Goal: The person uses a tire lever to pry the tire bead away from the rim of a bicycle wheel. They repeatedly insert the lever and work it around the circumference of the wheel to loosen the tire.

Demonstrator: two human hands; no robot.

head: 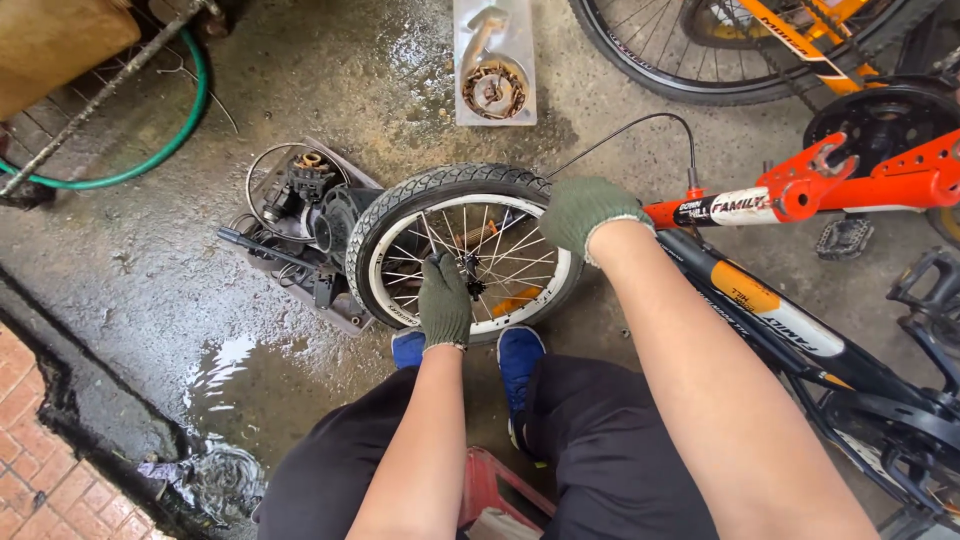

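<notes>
**Gloved hands on a small bicycle wheel**

The left hand [444, 300], closed, pinches something at the hub; what, I cannot tell. The right hand [582, 212] wraps the tyre of the wheel [400, 225], upright just beyond the blue shoes [520, 358]. The wheel looks light and stiff, its wet rubber probably slippery; the rim gives the surest grip. An orange bike frame [880, 180] lies to the right.

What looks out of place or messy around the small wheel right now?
The small wheel is off its bike and stands on the wet concrete floor; the left hand is at its hub and the right hand on the tyre. A puddle lies near the brick edge, and a black cable dangles loose from the orange fork.
</notes>
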